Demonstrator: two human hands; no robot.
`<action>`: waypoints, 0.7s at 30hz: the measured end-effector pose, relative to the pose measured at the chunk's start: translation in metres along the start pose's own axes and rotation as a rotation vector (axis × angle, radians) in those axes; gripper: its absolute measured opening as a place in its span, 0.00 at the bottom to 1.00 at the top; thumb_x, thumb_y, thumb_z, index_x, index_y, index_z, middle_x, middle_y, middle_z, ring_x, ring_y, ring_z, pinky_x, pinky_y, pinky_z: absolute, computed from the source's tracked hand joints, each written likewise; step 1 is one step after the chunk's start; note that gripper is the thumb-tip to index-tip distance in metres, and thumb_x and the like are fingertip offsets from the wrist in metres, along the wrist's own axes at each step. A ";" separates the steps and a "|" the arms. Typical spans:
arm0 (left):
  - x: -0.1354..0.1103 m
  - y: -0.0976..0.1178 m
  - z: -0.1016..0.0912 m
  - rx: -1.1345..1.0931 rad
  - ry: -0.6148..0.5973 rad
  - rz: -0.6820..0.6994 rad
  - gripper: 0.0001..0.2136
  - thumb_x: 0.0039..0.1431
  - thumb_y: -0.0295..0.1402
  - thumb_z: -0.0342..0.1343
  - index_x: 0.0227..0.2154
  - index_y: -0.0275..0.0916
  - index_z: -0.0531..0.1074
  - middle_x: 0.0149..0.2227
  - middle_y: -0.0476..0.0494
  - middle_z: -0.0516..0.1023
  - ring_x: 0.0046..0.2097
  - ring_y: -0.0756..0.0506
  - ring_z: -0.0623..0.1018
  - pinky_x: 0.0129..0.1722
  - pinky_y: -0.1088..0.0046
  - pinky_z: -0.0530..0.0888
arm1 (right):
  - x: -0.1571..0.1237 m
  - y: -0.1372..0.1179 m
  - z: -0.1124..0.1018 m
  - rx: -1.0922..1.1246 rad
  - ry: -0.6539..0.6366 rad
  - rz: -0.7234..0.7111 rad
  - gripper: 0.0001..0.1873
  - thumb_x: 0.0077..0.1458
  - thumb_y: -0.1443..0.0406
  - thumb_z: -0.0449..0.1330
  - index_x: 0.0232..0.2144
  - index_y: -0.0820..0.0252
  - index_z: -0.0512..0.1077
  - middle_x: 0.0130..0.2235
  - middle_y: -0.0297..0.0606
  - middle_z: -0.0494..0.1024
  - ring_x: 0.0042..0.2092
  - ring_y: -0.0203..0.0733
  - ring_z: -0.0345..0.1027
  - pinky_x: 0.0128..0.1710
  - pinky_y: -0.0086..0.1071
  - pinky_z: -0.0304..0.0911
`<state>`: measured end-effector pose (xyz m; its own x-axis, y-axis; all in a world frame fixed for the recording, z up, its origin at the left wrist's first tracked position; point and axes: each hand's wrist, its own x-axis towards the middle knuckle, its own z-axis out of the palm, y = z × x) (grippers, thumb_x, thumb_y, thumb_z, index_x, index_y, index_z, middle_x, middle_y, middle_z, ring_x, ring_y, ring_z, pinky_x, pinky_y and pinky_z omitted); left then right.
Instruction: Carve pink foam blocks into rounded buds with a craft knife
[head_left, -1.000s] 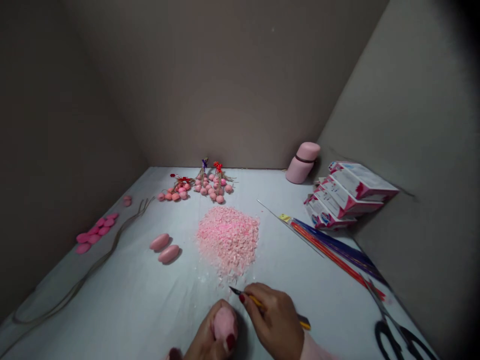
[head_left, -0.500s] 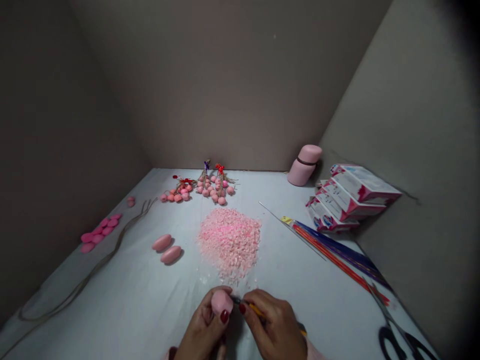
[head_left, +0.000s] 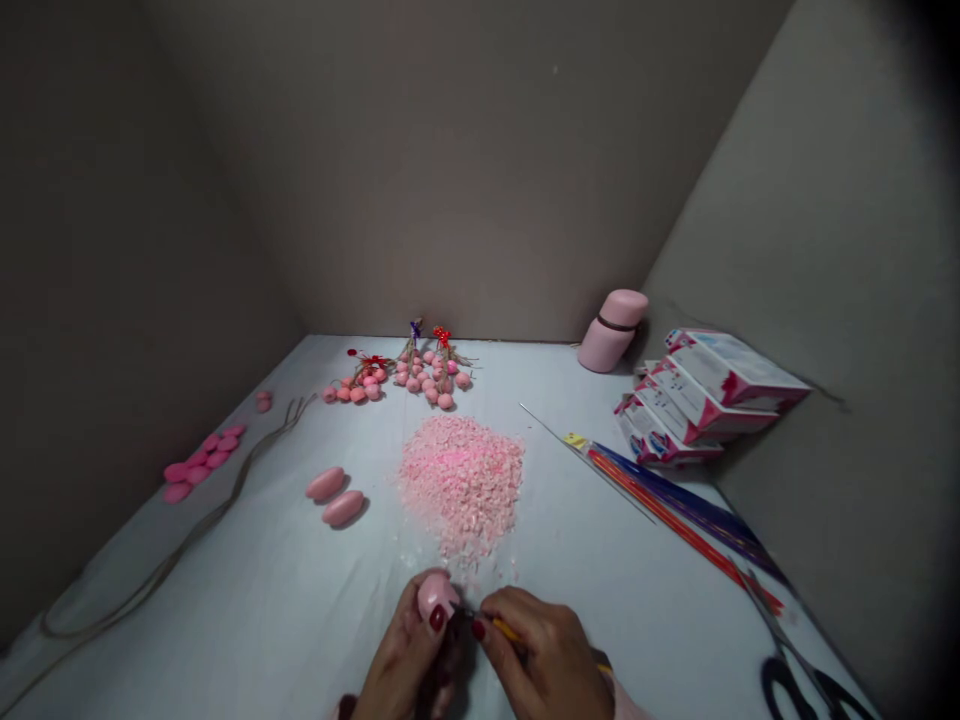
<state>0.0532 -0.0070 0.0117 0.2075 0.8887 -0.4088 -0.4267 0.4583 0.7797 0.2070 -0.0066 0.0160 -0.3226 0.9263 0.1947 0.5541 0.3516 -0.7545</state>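
My left hand (head_left: 403,650) is closed around a rounded pink piece of soap (head_left: 433,592), the red-nailed thumb lying across its near side. In my right hand (head_left: 551,645) is a slim carving knife with a yellow handle (head_left: 507,630), pinched near its dark metal end. That end reaches the right side of the soap, beside my left thumb; its exact shape is too small to make out. Just beyond both hands lies a heap of pink shavings (head_left: 465,480). Two smooth oval pink soaps (head_left: 343,508) rest to the left of the heap.
Tied bunches of small pink balls (head_left: 427,380) lie at the back. Flat pink ovals (head_left: 199,460) and long twine (head_left: 232,500) are on the left. On the right are a pink flask (head_left: 611,335), stacked boxes (head_left: 712,395), red and blue strands (head_left: 675,525), a thin needle and scissors (head_left: 784,640).
My left hand has moved slightly left and turned the soap, so its lit face looks different. The knife's tip has shifted a little left and down along the soap.
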 end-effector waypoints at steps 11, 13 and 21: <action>-0.004 0.000 -0.001 -0.161 -0.036 -0.141 0.28 0.44 0.49 0.61 0.46 0.40 0.68 0.18 0.53 0.67 0.19 0.56 0.59 0.15 0.82 0.52 | 0.001 -0.001 -0.001 -0.004 0.020 -0.019 0.11 0.61 0.63 0.48 0.31 0.57 0.68 0.29 0.34 0.73 0.30 0.36 0.68 0.29 0.27 0.56; -0.002 -0.003 -0.004 -0.163 -0.048 -0.163 0.25 0.43 0.48 0.62 0.44 0.42 0.69 0.20 0.53 0.67 0.19 0.56 0.60 0.15 0.82 0.51 | 0.001 -0.001 0.001 -0.017 0.010 -0.019 0.11 0.61 0.63 0.48 0.31 0.57 0.68 0.29 0.35 0.73 0.30 0.37 0.68 0.29 0.27 0.56; 0.003 -0.007 -0.009 -0.070 -0.204 -0.060 0.12 0.51 0.43 0.58 0.29 0.40 0.68 0.22 0.57 0.58 0.18 0.58 0.52 0.16 0.82 0.49 | 0.000 -0.002 0.002 0.001 -0.011 -0.008 0.12 0.61 0.61 0.48 0.30 0.57 0.69 0.29 0.35 0.73 0.30 0.38 0.68 0.30 0.28 0.57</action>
<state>0.0491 -0.0081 0.0007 0.4053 0.8472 -0.3435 -0.4668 0.5149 0.7190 0.2050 -0.0075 0.0163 -0.3354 0.9220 0.1936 0.5510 0.3586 -0.7535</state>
